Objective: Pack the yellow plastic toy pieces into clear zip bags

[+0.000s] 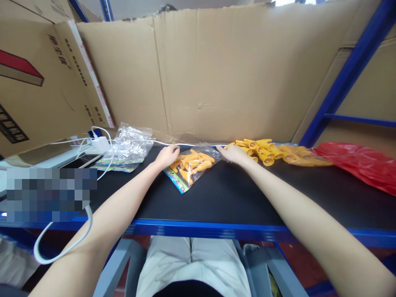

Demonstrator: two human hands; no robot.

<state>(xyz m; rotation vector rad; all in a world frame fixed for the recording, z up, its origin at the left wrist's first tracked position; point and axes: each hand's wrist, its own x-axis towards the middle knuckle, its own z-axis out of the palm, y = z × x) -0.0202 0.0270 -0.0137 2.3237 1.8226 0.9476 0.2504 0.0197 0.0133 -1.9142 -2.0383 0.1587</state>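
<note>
Can't tell partly hidden grips: left hand at ten o'clock on bag, right hand at two. Inside, see orange pieces.

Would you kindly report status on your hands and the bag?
Left hand, right hand at opposite sides of clear bag. Orange pieces inside. Loose pieces beside right hand.

Bag glossy clear plastic, piled pcs smooth plastic, tabletop matt, back panel matt cardbd.
</note>
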